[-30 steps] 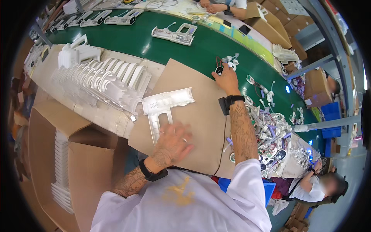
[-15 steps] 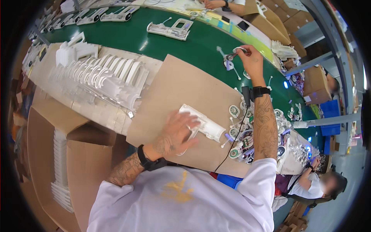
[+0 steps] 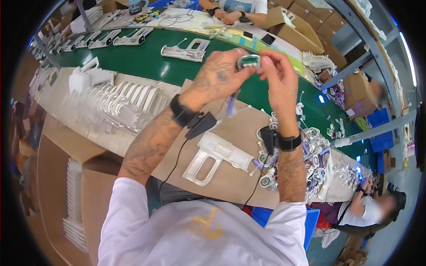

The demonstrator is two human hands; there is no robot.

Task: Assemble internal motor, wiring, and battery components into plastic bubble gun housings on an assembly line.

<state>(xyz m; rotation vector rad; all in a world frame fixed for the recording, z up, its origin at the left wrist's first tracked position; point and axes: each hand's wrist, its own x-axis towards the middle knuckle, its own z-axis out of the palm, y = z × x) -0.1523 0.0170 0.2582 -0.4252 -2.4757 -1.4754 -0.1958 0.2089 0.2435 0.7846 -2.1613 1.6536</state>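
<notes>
While my left hand [image 3: 218,74] pinches a silver-rimmed module [image 3: 249,62] between thumb and fingers, its green circuit side uppermost, my right hand [image 3: 279,80] sits at the module's right edge, fingers bent and partly parted; whether it bears any weight I cannot tell. Both are raised over the near side of the green belt [image 3: 151,49]. Below my left hand hangs a purple part [image 3: 230,105], its attachment largely hidden; were it to catch or be tugged, a lead could strain or come loose. Because the module is small and held only at its edge, a slack pinch could let it fall.

Nearer my body, a white shell [image 3: 212,158] lies on a cardboard sheet [image 3: 243,136], apart from both hands. The left wristband's black cord [image 3: 178,160] runs beside it, so a sweep of the forearm might drag the shell askew. To the right, a heap of loose parts [image 3: 316,162] crowds the sheet, where leads could tangle. To the left, a row of white shells [image 3: 128,104] stands closely nested on the pale tabletop [image 3: 117,142]; a knock from my elbow could topple it.
</notes>
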